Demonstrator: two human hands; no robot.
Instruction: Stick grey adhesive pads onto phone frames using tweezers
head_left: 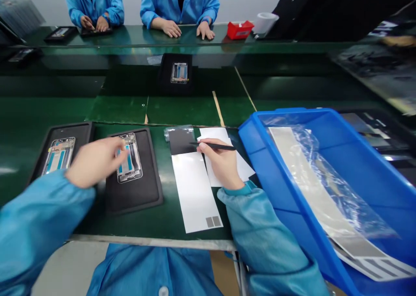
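Observation:
My left hand [96,161], slightly blurred, is over the left edge of an open phone frame [131,164] with bluish strips inside. Thumb and forefinger are apart, with nothing seen between them. This frame lies on a black foam tray [133,199]. In my right hand [224,164] are slim black tweezers [216,146], their tip pointing left over a dark grey sheet [181,141]. Below that sheet lies a white sticker sheet [196,192] with two small grey rectangles [213,221] at its lower corner. More white sheets [242,168] are partly under my right hand.
Another phone frame [60,155] sits in a black tray at left. A blue bin [273,196] at right holds sticker strips [312,196] and clear plastic. Farther off is a tray with a phone frame [180,73]. Two co-workers' hands [171,28] rest across the bench.

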